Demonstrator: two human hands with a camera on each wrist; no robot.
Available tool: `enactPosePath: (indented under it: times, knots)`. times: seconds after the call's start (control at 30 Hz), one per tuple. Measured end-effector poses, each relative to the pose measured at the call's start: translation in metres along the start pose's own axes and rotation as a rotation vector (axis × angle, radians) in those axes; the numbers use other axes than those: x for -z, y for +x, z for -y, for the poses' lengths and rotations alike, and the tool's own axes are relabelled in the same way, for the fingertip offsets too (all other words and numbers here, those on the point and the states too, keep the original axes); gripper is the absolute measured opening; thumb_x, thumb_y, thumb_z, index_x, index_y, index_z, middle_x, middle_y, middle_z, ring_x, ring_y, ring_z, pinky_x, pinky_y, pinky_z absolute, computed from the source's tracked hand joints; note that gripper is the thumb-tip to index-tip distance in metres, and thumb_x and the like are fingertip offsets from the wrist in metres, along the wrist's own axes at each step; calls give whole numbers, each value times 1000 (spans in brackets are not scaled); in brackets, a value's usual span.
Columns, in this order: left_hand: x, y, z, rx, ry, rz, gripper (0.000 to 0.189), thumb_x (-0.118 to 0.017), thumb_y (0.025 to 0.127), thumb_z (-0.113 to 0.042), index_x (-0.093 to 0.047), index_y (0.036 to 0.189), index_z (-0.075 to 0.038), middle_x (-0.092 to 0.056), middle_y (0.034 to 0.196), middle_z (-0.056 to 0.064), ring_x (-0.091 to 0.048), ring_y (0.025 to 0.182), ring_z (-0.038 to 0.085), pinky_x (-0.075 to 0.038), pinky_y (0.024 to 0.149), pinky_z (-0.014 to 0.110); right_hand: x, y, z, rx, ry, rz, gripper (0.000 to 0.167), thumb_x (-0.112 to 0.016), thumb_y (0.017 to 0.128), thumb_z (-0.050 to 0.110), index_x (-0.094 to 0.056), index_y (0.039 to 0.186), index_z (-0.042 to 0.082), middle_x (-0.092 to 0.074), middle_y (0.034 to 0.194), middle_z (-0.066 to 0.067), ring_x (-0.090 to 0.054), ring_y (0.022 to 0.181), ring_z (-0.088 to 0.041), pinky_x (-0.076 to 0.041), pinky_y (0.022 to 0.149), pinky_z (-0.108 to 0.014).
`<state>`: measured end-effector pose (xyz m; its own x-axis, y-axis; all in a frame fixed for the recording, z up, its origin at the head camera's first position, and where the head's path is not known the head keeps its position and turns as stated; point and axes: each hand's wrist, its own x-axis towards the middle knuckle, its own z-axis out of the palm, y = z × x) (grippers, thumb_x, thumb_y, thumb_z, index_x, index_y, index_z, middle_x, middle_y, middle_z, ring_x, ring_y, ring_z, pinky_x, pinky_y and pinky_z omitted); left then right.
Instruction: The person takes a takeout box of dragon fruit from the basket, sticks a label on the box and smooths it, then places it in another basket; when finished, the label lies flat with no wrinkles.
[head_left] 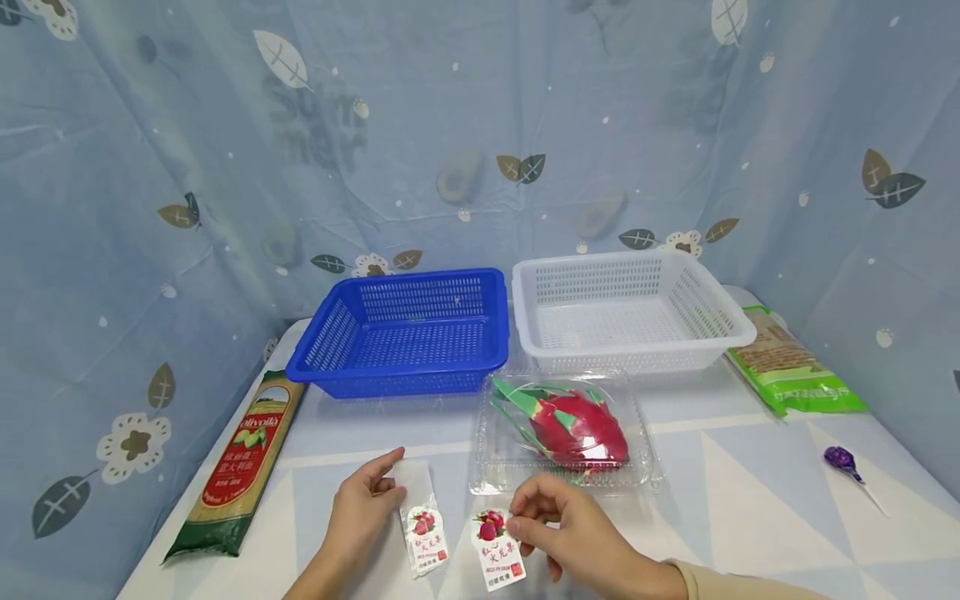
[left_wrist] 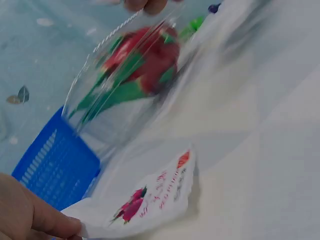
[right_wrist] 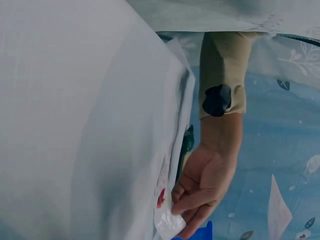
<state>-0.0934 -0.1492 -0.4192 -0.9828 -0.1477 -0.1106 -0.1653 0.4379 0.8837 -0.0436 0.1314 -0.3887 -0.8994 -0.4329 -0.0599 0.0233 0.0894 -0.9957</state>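
Note:
My left hand (head_left: 362, 510) pinches the upper left edge of a narrow white label strip (head_left: 415, 479) that bears one dragon fruit sticker near its bottom. In the left wrist view the label strip (left_wrist: 167, 210) droops from the thumb and finger. My right hand (head_left: 566, 527) pinches a separate dragon fruit label (head_left: 497, 554) by its upper right corner, beside the strip. Just beyond the right hand sits a clear plastic clamshell box (head_left: 487, 471), lid down, with a red and green dragon fruit (head_left: 581, 425) inside.
A blue basket (head_left: 405, 385) and a white basket (head_left: 637, 358) stand side by side at the back. A spaghetti packet (head_left: 243, 462) lies at the left. To the right are a green-edged food bag (head_left: 795, 362) and a purple-wrapped lollipop (head_left: 842, 458). Printed curtains surround the table.

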Motion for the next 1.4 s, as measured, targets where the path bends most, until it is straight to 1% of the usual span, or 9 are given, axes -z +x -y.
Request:
enactPosePath:
  times: [0.2,0.47,0.57,0.7,0.9,1.07,1.23,1.3,1.4]
  knots:
    - [9,20,8,-5,57,2,56,-61,85,9,-59,137,-11,-63,128,15,-57,102,20,-49,71,14,14,-6,4,9,18,4,25,-68,93,21,-66,108,2,-66,81,-7,-60,65,-6,-46,43,-21]
    - [13,39,11,-136,249,-60,52,-56,82,10,-66,128,-10,-57,143,9,-60,102,21,-50,82,22,40,-9,15,18,13,-59,33,-69,92,21,-66,113,-4,-67,76,1,-59,62,-4,-48,43,-24]
    - [13,42,12,-172,326,-76,48,-56,82,11,-68,125,-8,-55,145,12,-61,106,26,-52,88,33,54,-8,21,5,-4,-112,35,-69,92,21,-65,114,-5,-68,77,3,-60,64,-6,-48,43,-25]
    - [14,45,13,-203,405,-91,42,-55,84,10,-71,120,-5,-54,144,17,-57,125,38,-50,100,49,75,-4,28,-25,-46,-228,37,-72,90,23,-65,115,-4,-70,80,4,-61,65,-10,-47,43,-26]
    - [13,46,12,-291,460,-140,41,-56,79,12,-73,113,-3,-57,136,25,-51,127,46,-39,107,58,106,2,35,-27,-88,-358,39,-71,91,21,-64,118,-6,-67,77,4,-60,63,-15,-45,42,-27]
    - [13,44,5,-312,429,-172,40,-56,79,10,-73,113,-5,-59,131,23,-47,127,46,-34,109,59,122,5,34,-39,-99,-372,41,-71,91,24,-64,119,-4,-67,77,4,-62,65,-16,-45,43,-27]
    - [6,36,-8,-337,357,-160,39,-57,82,10,-74,113,-7,-61,128,18,-48,127,42,-37,107,59,129,7,32,-44,-99,-371,41,-71,92,24,-63,120,-5,-67,79,6,-62,64,-15,-45,43,-26]
    - [0,32,-15,-371,345,-160,36,-60,83,9,-74,111,-8,-63,125,16,-52,122,40,-42,103,57,131,8,32,-47,-105,-370,42,-70,92,24,-62,121,-6,-67,81,7,-62,64,-14,-45,43,-26]
    - [-12,26,-26,-429,330,-161,31,-66,84,5,-75,109,-12,-66,118,10,-59,108,29,-50,89,44,134,10,31,-54,-116,-373,43,-70,92,24,-61,122,-6,-68,85,7,-62,64,-12,-45,44,-25]
